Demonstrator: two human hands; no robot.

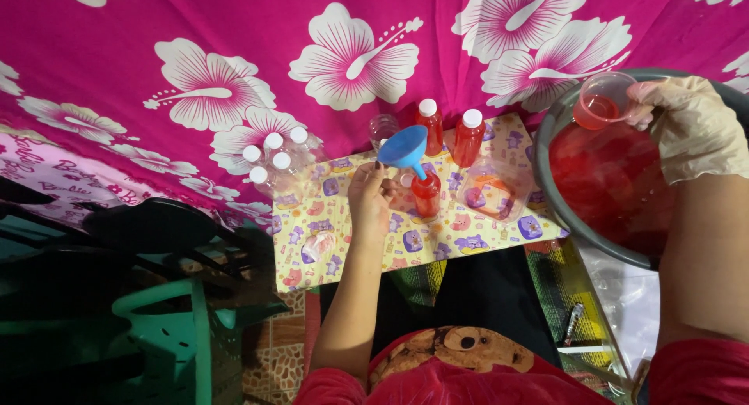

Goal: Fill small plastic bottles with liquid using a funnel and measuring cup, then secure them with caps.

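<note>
The bare left hand [368,196] steadies a small bottle of red liquid [426,194] topped by a blue funnel [406,148], fingers apparently curled round it. The gloved right hand [686,124] grips a clear plastic cup [602,101] above the grey basin [546,136].

worktop [312,264]: yellow cartoon-print cover | on it: capped bottles [273,159], two red-filled bottles [450,132], clear tub [490,190]

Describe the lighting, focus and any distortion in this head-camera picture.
Head view: bright light on the pink cloth and the funnel; lower left corner dark, chair dim; wide-angle stretch enlarges the right hand at the edge; the cup slightly soft.
</note>
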